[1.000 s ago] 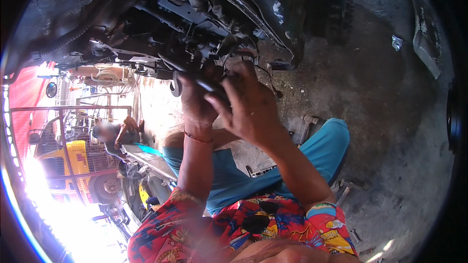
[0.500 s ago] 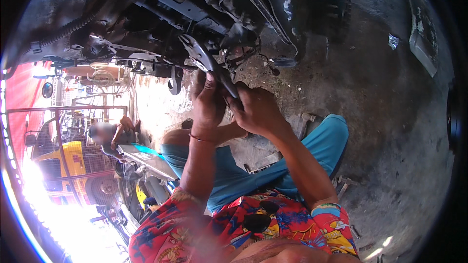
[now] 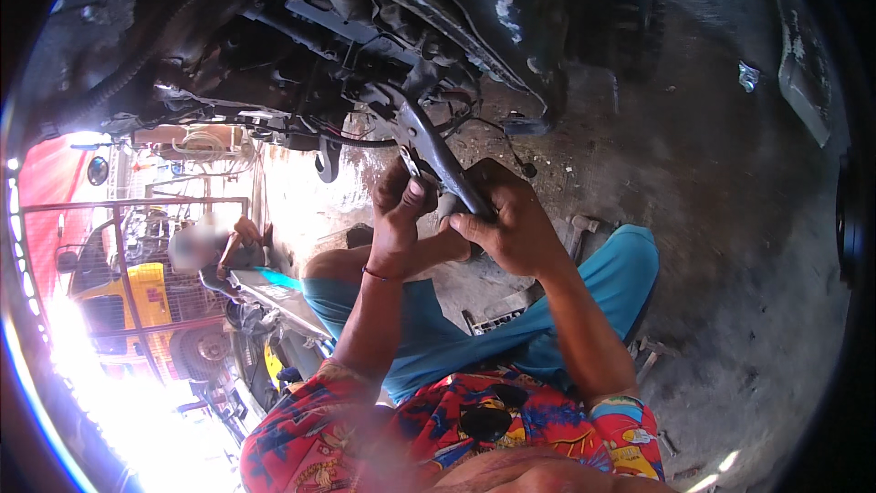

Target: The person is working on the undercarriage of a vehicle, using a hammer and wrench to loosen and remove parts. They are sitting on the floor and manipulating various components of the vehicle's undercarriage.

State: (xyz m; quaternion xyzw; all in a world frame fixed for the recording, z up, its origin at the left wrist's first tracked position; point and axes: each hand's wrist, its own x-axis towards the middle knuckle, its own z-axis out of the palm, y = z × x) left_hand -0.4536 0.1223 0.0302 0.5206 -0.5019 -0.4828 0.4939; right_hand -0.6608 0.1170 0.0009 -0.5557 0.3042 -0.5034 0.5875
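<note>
A pair of locking pliers (image 3: 436, 148) with a dark metal body is tilted up toward the vehicle's underside. My right hand (image 3: 507, 219) is closed around the lower end of its handle. Beside it, my left hand (image 3: 400, 210) is closed with the thumb pressed at the bright lever (image 3: 410, 162) of the pliers. The jaws point in among dark brackets and thin wires (image 3: 365, 137); whether they touch or grip anything there I cannot tell.
The vehicle's dark underside (image 3: 274, 64) hangs low ahead. A hammer (image 3: 580, 230) lies by my right knee, another tool (image 3: 650, 351) behind it. Between my legs sits a toothed metal part (image 3: 497, 319). Another person (image 3: 219, 251) crouches at the left, near a mesh gate (image 3: 137, 283).
Both hands have come slightly lower and nearer with the pliers, the right one also to the right. The bright lever now stands out from the body near my left thumb.
</note>
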